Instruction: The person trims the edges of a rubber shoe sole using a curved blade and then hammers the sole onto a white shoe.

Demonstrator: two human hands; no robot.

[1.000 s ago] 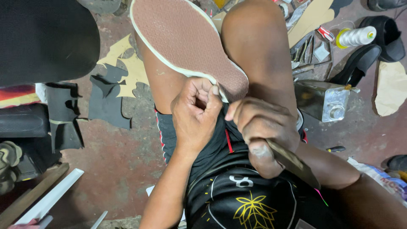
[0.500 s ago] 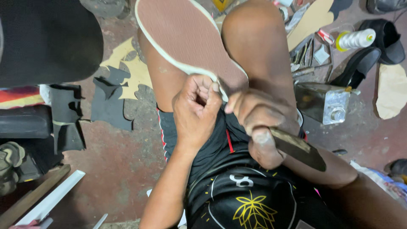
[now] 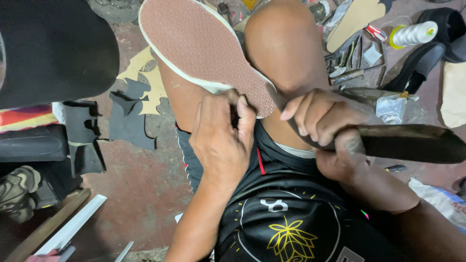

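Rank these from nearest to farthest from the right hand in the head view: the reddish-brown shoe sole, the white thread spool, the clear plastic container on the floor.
1. The reddish-brown textured shoe sole, just left of the right hand, by its fingertips.
2. The clear plastic container, on the floor to its right.
3. The white thread spool, farthest, up at the top right.

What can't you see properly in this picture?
- Head view: the shoe's upper is hidden beneath its sole.
- The tool's working tip is hidden by the right hand.
- Left hand: its fingertips curl out of sight.
- Small tools on the floor are too small to identify.
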